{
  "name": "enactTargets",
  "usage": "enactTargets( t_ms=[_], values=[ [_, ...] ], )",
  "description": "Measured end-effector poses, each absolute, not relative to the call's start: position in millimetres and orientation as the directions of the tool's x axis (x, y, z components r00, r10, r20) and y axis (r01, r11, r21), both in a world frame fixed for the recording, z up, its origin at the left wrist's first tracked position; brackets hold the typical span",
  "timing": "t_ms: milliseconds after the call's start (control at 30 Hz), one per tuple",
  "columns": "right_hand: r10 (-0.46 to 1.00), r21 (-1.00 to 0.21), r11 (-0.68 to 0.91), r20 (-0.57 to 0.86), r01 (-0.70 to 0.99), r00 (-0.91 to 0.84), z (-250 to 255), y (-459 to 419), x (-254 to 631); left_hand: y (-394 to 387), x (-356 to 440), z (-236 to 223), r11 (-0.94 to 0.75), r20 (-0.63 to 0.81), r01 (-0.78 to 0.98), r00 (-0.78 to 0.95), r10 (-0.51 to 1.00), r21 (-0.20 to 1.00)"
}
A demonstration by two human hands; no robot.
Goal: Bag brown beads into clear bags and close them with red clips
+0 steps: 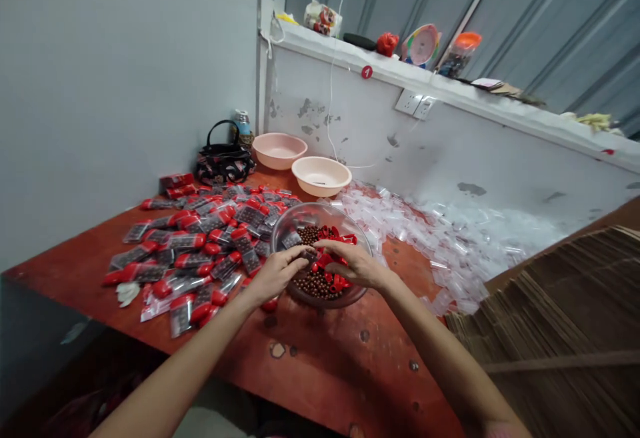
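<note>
While my left fingers (299,265) pinch a small dark pack (310,256) above the transparent bowl (325,303) | my right fingers (342,270) curl half-open just right of it, contact unclear | pack's long axis hidden | red plastic caps (340,283) lie below, nearer my right.

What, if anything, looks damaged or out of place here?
The back wall looks damaged, with grey patches in its paint. A crumpled whitish scrap seems stray, lying by the red-ended packets near the edge of the table.
</note>
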State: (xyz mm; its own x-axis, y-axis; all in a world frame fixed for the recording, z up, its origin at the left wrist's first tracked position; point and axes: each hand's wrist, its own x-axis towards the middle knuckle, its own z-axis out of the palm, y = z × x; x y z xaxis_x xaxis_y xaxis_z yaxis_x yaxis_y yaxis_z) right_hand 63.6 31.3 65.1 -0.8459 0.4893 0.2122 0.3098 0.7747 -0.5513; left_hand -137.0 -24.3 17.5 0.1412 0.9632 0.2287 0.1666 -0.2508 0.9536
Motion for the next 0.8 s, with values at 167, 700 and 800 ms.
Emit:
enactTargets(
  t_ms=[167,700,800],
  values=[
    [0.441,-0.492,0.802,0.104,0.339,-0.892,65.5,37.3,61.6,-19.6,-136.2,19.9,-0.249,0.206,0.197,0.213,0.955,0.948],
    [0.738,-0.674,0.627,0.355,0.391,-0.574,46.3,43.2,76.8,-15.9,-130.0,14.4,-0.228,0.202,0.211,0.137,0.97,0.95],
    [0.668,-0.631,0.704,0.431,0.327,-0.606,54.2,31.8,66.8,-23.2,-123.4,14.8,-0.284,0.248,0.283,0.158,0.956,0.916]
  ],
)
